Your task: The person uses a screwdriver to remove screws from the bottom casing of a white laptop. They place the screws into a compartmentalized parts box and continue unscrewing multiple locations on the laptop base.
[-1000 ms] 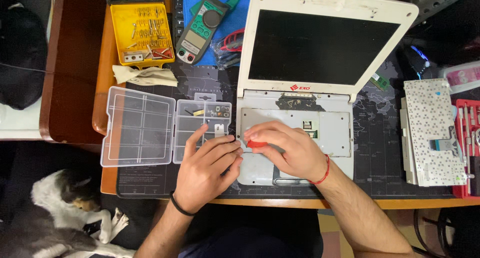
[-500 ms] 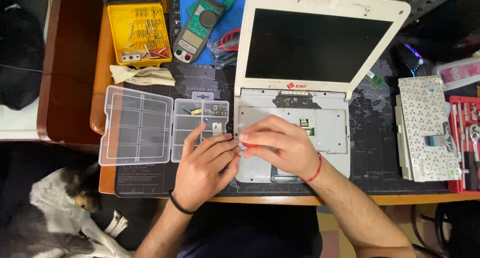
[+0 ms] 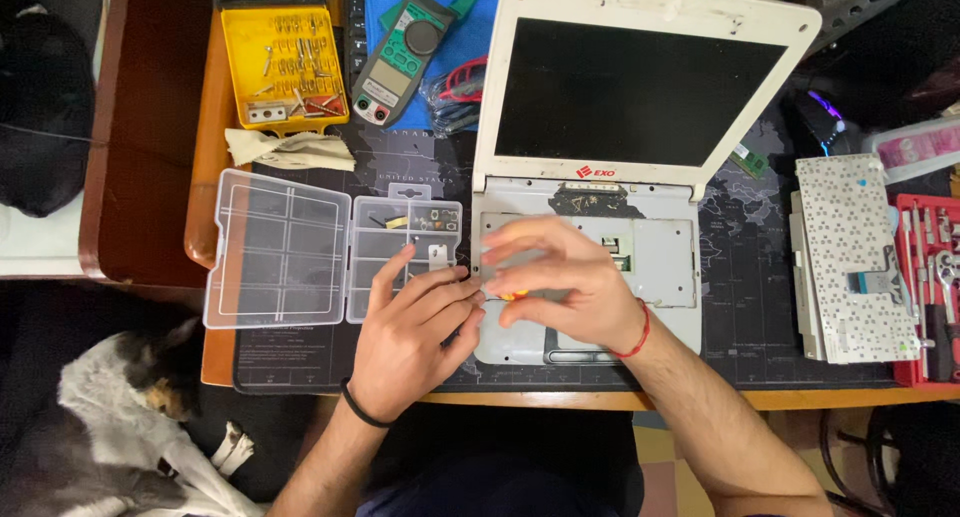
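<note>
Both hands over the stripped base of an open white laptop, near the desk's front edge.
Right hand curls around a small orange-red tool, mostly hidden; left hand, fingers loosely extended, touches it beside a clear plastic parts box.

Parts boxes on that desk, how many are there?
3 in view. A clear plastic organizer lies open left of the laptop; a yellow bit case sits at the top left; a red tool case shows at the right edge. Others may lie out of frame.
</note>
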